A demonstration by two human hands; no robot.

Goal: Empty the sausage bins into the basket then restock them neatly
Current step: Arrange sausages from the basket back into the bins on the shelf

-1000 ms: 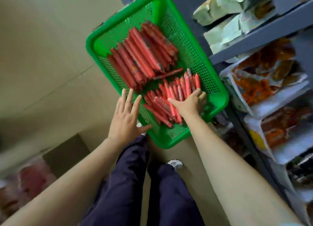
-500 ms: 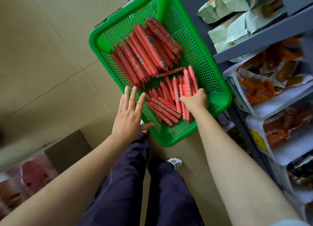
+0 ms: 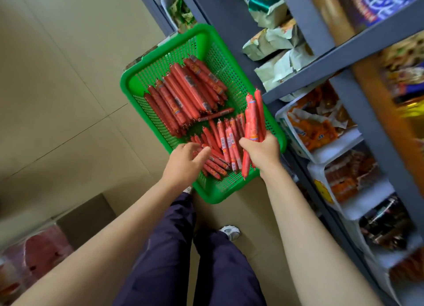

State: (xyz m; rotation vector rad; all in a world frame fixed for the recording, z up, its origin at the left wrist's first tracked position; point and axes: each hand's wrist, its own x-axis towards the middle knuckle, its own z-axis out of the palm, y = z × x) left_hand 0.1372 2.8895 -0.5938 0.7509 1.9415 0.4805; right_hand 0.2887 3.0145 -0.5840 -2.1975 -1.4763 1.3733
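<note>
Shelving [image 3: 321, 60]: a grey rack to the right of the right hand, running up the right side of the view, its levels holding packaged snacks.
Floor [image 3: 57, 76]: beige tiles to the left of the left hand and under the basket.
Basket [image 3: 160, 60]: a green perforated plastic basket on the floor, just ahead of both hands, its near right corner under the right hand.
Legs [image 3: 183, 259]: dark trousers below the hands, with a white shoe [image 3: 230, 232] on the floor between the forearms.
Bins [image 3: 332, 149]: white shelf bins to the right of the right hand, holding orange-and-red packets; too blurred to read.
Long sausages [image 3: 183, 99]: a stack of red-wrapped sticks lying side by side in the far half of the basket, well ahead of the hands.
Short sausages [image 3: 227, 140]: a looser heap in the near half, between the two hands.
Right hand [image 3: 261, 154]: fingers curled round a held bunch [image 3: 253, 117] of red sausages, which stand upright above the basket's right rim.
Left hand [image 3: 185, 163]: fingers loosely bent, reaching into the near heap, fingertips touching the short sausages.
</note>
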